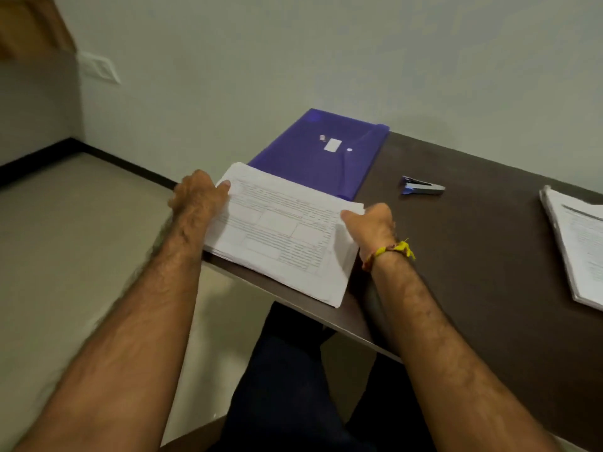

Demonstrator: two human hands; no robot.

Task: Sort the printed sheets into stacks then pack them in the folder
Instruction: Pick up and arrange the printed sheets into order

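Left hand point(199, 195): gripping the left edge of the stack of sheets point(280, 233), thumb lying on top near the far left corner, other fingers curling round the edge and hidden underneath.
Stack of sheets: lying on the near left corner of the table point(473, 256), between the two hands, printed side up, its near corner hanging just over the table's front edge and its far edge overlapping the folder.
Folder point(319, 148): lying flat and closed just behind the stack, purple, reaching the wall, its left side sitting at the table's left end.
Right hand point(372, 223): pinching the right edge of the stack, thumb resting on top, remaining fingers tucked below and not showing; a yellow thread band point(391, 251) circling the wrist.
Stapler point(422, 185): lying on its side on bare tabletop, right of the folder, apart from both hands.
Second stack point(577, 243): sitting at the far right, well apart from the held stack, partly cut off by the frame.
Room: bare dark tabletop stretching between the right hand and the second stack.
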